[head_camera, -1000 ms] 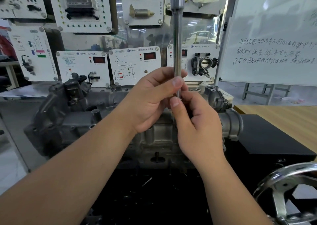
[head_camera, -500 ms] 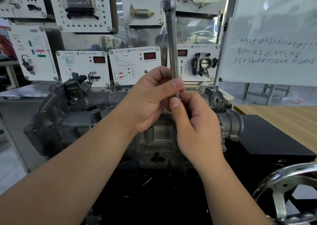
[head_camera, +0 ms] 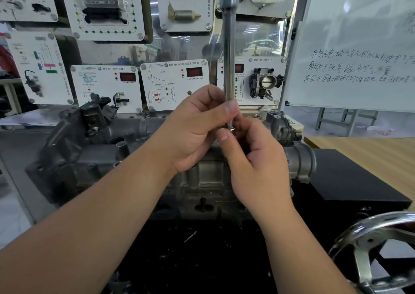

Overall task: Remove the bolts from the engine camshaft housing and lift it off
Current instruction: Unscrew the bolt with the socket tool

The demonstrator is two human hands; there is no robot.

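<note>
Hands meet above the camshaft housing (head_camera: 139, 156), which sits on the engine on the black bench (head_camera: 359, 181). I see the left hand (head_camera: 197, 127) grip closed on the lower shaft of an upright extension bar (head_camera: 229, 53). Right hand (head_camera: 258, 163) grip pinches at the bar's bottom end; what it pinches I cannot tell. Handwheel (head_camera: 370, 244) at lower right.

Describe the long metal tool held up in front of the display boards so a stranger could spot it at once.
Start at the grey engine on the bench, with both hands raised above its middle. The left hand and right hand pinch the lower end of a socket extension bar that stands almost upright before the white display boards. It is the only long, shiny steel rod, with a thicker socket head at its top.
</note>
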